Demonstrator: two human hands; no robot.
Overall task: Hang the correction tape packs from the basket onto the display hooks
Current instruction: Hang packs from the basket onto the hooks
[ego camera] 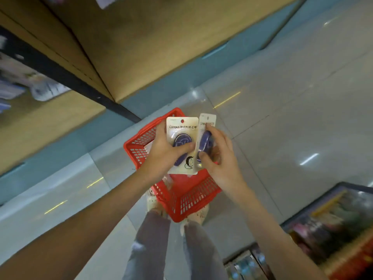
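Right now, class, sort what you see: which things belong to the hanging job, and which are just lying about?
Job: front-facing pack, held by left hand; edge-on pack, held by right hand; red basket on the floor.
Lying about: blurred shelf goods, left; display case, lower right.

Basket (pixel 193 201) sits low on the floor (pixel 282 118), just ahead of the person's legs (pixel 153 239). Above it, left hand (pixel 163 152) holds one correction tape pack (pixel 181 128). Right hand (pixel 220 158) holds a second pack (pixel 206 122) just beside it on the right. Shelf unit (pixel 141 47) stands behind and to the left, and a display bin (pixel 333 229) lies well apart to the right.
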